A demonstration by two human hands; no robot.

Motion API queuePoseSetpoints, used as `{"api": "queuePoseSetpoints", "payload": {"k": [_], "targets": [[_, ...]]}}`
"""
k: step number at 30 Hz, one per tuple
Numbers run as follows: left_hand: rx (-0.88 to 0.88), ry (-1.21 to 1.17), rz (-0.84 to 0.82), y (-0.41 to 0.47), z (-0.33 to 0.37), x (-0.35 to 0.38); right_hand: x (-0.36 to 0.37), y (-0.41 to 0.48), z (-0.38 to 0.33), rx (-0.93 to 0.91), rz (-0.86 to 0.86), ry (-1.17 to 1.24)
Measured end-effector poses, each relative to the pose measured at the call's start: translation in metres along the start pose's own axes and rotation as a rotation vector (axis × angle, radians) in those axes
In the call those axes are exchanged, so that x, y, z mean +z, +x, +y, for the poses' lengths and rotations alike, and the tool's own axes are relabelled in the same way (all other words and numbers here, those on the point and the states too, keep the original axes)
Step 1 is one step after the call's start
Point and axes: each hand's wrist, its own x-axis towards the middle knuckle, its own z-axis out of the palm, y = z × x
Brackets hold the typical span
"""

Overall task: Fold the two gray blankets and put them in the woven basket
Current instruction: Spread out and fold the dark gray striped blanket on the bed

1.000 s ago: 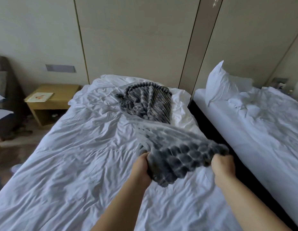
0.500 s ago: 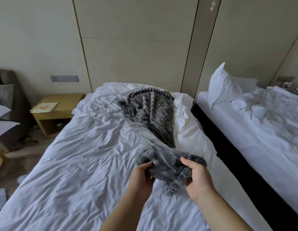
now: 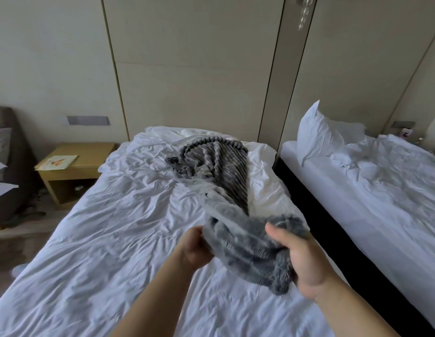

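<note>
The left hand [image 3: 196, 247] grips the left side of the gray ribbed blanket [image 3: 245, 249], and the right hand [image 3: 302, 262] curls around its right side. They hold its bunched near end above the white bed [image 3: 109, 229]. The blanket's far end lies spread near the head of the bed.

Gray blanket [image 3: 238, 249] in both hands [image 3: 195, 248] [image 3: 306, 261]

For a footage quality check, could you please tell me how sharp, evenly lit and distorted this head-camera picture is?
Head view: wide-angle distortion splays the wall panel seams; the gray blanket is smeared soft where the left hand and right hand grip it, crisp on its ribbed far part; light is soft, dimmer around the nightstand at left; no glare.
</note>
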Motion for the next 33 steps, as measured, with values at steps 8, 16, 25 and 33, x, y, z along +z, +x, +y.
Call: {"api": "queuePoseSetpoints", "payload": {"k": [8, 16, 25, 33], "targets": [[-0.366, 1.047, 0.169, -0.024, -0.045, -0.054, -0.003, 0.023, 0.04, 0.016, 0.524, -0.066], [0.007, 0.149, -0.047, -0.033, -0.034, -0.015, 0.058, 0.0, 0.048, 0.074, -0.343, -0.787], [-0.144, 0.377, 0.121, -0.072, -0.021, -0.026, 0.034, 0.013, 0.085, 0.058, -0.085, -0.719], [-0.119, 0.507, 0.147, -0.106, 0.004, -0.041, 0.045, 0.032, 0.117, 0.025, -0.07, -0.973]]}}
